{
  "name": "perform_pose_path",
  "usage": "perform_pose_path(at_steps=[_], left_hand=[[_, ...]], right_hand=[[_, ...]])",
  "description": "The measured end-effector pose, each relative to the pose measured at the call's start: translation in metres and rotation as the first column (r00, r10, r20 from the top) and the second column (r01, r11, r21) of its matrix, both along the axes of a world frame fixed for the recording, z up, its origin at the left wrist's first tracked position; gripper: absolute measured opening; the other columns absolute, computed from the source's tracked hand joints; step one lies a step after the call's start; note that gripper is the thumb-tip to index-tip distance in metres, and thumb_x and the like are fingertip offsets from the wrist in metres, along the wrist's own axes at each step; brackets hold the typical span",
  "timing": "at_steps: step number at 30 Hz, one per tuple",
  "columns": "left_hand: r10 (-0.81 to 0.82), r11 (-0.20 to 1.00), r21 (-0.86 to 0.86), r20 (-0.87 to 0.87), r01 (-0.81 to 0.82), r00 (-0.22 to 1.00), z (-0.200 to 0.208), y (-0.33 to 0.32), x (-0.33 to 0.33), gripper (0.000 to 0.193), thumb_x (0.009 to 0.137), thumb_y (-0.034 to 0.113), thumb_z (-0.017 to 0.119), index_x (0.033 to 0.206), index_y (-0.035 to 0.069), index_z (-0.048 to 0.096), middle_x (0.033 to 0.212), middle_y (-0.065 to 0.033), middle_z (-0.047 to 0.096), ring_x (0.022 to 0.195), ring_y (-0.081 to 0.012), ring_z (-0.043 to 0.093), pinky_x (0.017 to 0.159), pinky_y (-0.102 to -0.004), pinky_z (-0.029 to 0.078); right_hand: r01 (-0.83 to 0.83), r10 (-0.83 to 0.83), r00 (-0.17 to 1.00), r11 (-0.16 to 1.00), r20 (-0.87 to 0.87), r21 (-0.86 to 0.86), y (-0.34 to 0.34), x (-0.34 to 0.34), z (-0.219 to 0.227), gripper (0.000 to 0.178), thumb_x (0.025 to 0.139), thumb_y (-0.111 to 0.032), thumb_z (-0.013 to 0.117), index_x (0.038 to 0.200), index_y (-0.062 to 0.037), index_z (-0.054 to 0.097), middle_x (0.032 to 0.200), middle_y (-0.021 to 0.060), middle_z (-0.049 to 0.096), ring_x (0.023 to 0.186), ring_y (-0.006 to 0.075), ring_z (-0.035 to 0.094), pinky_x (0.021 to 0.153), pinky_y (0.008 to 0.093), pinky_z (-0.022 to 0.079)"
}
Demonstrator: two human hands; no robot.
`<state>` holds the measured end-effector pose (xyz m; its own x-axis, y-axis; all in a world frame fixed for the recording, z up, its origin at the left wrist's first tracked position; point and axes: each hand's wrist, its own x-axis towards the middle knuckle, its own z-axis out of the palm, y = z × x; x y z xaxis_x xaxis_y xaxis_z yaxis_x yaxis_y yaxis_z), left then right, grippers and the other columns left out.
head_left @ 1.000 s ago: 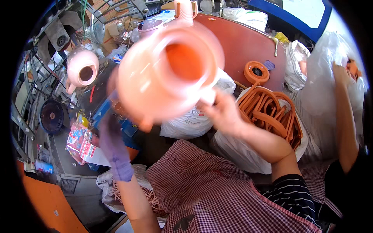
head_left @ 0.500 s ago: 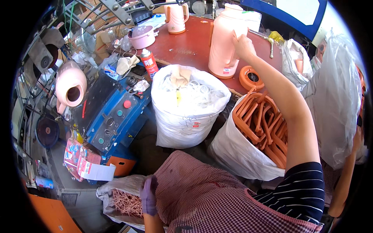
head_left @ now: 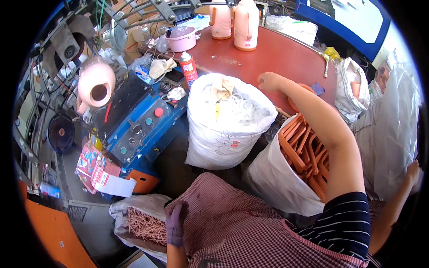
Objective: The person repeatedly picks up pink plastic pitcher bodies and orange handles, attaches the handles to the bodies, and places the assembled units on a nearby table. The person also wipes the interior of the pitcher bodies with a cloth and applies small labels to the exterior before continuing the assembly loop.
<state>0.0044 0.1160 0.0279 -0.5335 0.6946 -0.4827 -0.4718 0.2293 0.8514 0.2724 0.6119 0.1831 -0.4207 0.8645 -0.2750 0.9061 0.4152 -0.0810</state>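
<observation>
A reddish-brown counter spans twelve to two o'clock; grey floor at seven, beside what looks like an orange panel.

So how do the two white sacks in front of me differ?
The middle sack holds pale whitish rings and scraps; the right sack holds orange plastic handles. The middle sack stands upright and nearly full; the right sack leans, mouth gaping. The right hand hovers by the middle sack's rim. Both are white and open-topped.
</observation>
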Motion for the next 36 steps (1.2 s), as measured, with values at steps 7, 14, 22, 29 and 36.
perform_pose_path(at_steps=[7,14,22,29,36], left_hand=[[-0.101,0.995,-0.026,-0.202,0.097,0.974,-0.043,-0.038,-0.024,0.035,0.094,0.023,0.059,0.121,0.001,0.06,0.11,-0.009,0.063,0.1,-0.0181,0.06,0.09,-0.0305,0.049],[0.273,0.946,-0.079,-0.33,-0.315,0.903,-0.058,-0.09,-0.064,0.039,0.089,0.029,0.065,0.114,0.0,0.064,0.107,-0.0135,0.068,0.095,-0.0208,0.063,0.086,-0.0329,0.05],[0.388,0.257,-0.402,-0.79,-0.879,0.474,-0.168,-0.369,-0.103,0.059,0.082,0.035,0.067,0.124,-0.005,0.058,0.124,-0.0246,0.06,0.118,-0.035,0.057,0.103,-0.0386,0.043],[-0.019,-0.262,-0.878,-0.411,-0.401,0.912,-0.216,-0.629,0.056,0.053,0.085,0.047,0.053,0.098,-0.001,0.069,0.108,-0.0247,0.066,0.104,-0.0388,0.063,0.092,-0.0473,0.048],[0.311,-0.011,-0.838,-0.522,-0.546,0.794,-0.15,-0.528,0.044,0.047,0.075,0.041,0.062,0.097,0.001,0.068,0.11,-0.0251,0.064,0.108,-0.037,0.061,0.093,-0.0435,0.048]], right_hand=[[-0.492,0.438,0.691,0.868,0.575,-0.07,-0.068,0.017,0.0,0.022,0.08,-0.025,0.057,0.076,-0.0066,0.07,0.083,0.0187,0.065,0.078,0.0361,0.064,0.069,0.0469,0.052],[-0.651,0.642,0.752,0.691,0.145,0.314,-0.173,0.002,0.004,0.042,0.074,-0.004,0.072,0.114,-0.0025,0.062,0.107,0.0206,0.063,0.104,0.0394,0.057,0.092,0.0451,0.044],[-0.94,0.921,0.297,0.236,-0.252,-0.246,-0.315,-0.181,0.021,0.038,0.079,-0.005,0.067,0.116,-0.0009,0.059,0.107,0.0196,0.063,0.097,0.0405,0.059,0.085,0.0426,0.047],[-0.956,0.887,0.077,-0.064,-0.455,-0.287,-0.339,-0.224,-0.022,0.04,0.083,-0.015,0.066,0.12,-0.0016,0.059,0.113,0.0212,0.063,0.104,0.0393,0.059,0.091,0.0423,0.047],[-0.696,0.485,0.62,-0.024,-0.617,-0.718,-0.352,-0.232,-0.144,0.035,0.084,-0.014,0.067,0.115,0.0,0.062,0.104,0.0211,0.066,0.096,0.0381,0.064,0.084,0.042,0.05]])
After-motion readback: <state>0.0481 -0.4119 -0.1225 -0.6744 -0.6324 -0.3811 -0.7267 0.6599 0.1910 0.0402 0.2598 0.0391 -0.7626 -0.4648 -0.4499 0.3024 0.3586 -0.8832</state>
